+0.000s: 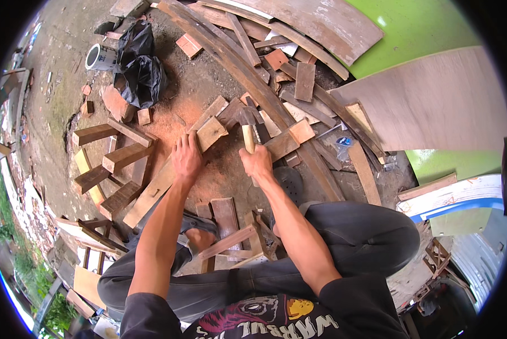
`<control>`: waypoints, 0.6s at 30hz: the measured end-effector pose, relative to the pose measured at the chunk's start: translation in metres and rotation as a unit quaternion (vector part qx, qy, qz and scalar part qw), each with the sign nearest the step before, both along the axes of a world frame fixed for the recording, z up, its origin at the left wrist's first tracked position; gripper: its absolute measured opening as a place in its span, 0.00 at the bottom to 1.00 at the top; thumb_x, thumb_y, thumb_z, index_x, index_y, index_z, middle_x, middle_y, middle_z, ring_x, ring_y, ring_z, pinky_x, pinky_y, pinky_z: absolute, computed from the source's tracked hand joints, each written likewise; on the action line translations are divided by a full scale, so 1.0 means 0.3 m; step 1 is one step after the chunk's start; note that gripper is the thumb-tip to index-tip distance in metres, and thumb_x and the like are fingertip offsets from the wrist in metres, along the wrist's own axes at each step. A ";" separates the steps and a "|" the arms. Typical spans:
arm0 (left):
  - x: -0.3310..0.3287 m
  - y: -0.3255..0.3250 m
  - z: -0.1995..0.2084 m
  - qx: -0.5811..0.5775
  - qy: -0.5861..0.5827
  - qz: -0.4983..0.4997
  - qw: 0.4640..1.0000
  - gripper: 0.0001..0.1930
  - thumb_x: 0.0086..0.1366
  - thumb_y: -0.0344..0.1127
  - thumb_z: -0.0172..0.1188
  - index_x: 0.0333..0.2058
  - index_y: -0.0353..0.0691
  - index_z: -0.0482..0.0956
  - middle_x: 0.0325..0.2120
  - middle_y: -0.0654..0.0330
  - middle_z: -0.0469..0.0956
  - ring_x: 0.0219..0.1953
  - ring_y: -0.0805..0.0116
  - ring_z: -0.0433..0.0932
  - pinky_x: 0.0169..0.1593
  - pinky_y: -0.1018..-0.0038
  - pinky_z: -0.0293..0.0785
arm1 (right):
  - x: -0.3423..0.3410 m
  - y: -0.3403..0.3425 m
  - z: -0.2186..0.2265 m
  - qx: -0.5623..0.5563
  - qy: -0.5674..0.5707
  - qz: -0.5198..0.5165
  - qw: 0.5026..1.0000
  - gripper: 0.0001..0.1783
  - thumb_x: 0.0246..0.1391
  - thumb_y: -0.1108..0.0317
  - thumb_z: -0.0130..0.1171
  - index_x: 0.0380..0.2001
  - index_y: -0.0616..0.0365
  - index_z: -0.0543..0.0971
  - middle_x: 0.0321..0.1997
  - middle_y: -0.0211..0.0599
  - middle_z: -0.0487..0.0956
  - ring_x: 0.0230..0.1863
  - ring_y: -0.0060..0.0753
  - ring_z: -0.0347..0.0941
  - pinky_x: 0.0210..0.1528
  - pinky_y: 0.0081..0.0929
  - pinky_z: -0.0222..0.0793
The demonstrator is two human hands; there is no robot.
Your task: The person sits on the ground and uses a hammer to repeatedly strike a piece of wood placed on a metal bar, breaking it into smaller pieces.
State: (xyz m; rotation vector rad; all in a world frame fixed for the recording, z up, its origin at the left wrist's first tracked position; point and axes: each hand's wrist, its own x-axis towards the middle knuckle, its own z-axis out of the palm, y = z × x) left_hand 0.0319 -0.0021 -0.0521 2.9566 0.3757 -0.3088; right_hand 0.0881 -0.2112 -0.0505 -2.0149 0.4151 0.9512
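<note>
While the left hand (188,160) is closed over the plank (156,187), left of centre above the ground (61,51), the right hand (257,164) is clamped on the hammer (248,139), just right of the plank's far end. The plank appears stiff, rough and fairly light, best held mid-length; the hammer, probably head-heavy, suits a grip low on its handle.

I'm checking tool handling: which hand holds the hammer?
The right hand grips the hammer by its pale handle; the left hand holds no tool, resting on wood instead.
</note>
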 end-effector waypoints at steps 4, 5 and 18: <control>0.049 0.039 0.061 -0.060 0.029 0.014 0.998 0.43 0.58 0.62 0.65 0.62 0.36 0.65 0.51 0.45 0.73 0.51 0.47 0.75 0.54 0.57 0.72 | 0.011 -0.042 0.073 0.028 0.037 -0.066 0.997 0.19 0.53 0.58 0.58 0.25 0.69 0.78 0.16 0.49 0.78 0.17 0.39 0.78 0.21 0.37 0.75; 0.073 0.062 0.105 -0.094 0.057 0.016 0.994 0.43 0.58 0.62 0.66 0.61 0.36 0.66 0.51 0.45 0.73 0.50 0.46 0.76 0.54 0.56 0.73 | 0.005 -0.054 0.084 0.032 0.046 -0.081 0.995 0.19 0.53 0.59 0.58 0.24 0.69 0.77 0.16 0.47 0.78 0.16 0.38 0.77 0.20 0.35 0.74; 0.127 0.179 0.302 -0.242 0.119 -0.097 0.958 0.46 0.58 0.68 0.60 0.63 0.34 0.70 0.45 0.41 0.72 0.49 0.42 0.75 0.54 0.55 0.70 | -0.013 -0.032 0.157 0.073 0.011 -0.158 0.985 0.16 0.52 0.62 0.61 0.19 0.63 0.73 0.14 0.35 0.73 0.12 0.28 0.71 0.14 0.30 0.67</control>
